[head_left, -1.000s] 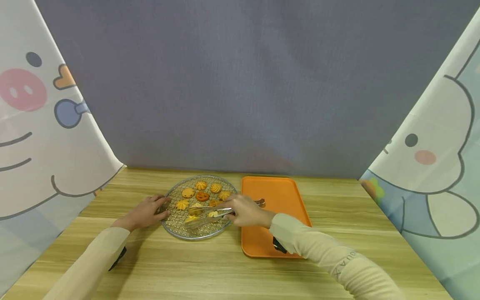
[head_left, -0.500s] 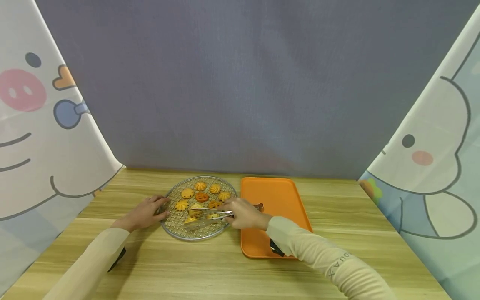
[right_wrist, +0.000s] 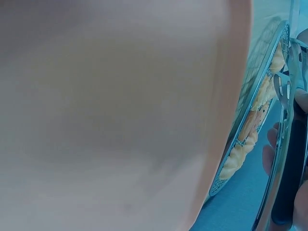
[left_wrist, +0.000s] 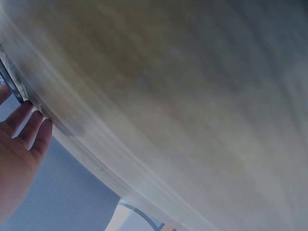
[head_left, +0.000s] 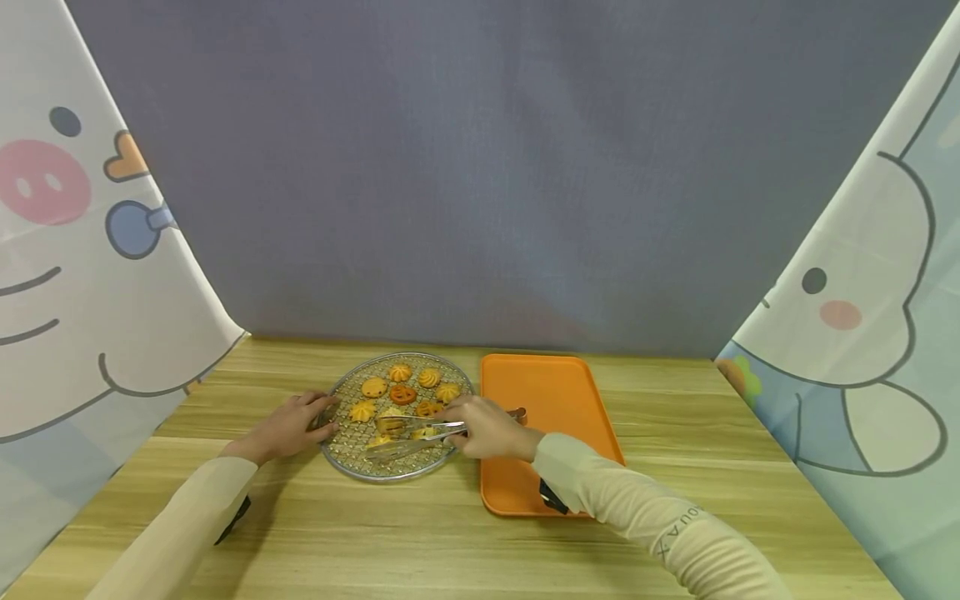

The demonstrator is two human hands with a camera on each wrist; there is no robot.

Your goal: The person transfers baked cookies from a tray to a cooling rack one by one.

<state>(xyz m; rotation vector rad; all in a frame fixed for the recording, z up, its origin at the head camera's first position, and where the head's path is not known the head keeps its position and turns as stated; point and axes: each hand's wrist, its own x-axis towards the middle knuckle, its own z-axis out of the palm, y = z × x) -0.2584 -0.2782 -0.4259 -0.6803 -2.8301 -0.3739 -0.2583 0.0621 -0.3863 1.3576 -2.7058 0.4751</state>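
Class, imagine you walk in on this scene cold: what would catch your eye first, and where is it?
First, the round wire rack of orange and yellow cookies at the middle of the wooden table. The right hand grips metal tongs over the cookies, while the left hand rests on the rack's left rim. Just right of the rack lies a bright orange tray, between cartoon-animal curtains.

rack (head_left: 352,458): shiny metal mesh | tongs (head_left: 408,435): polished metal | tray (head_left: 555,392): matt orange plastic | table (head_left: 375,533): smooth wood
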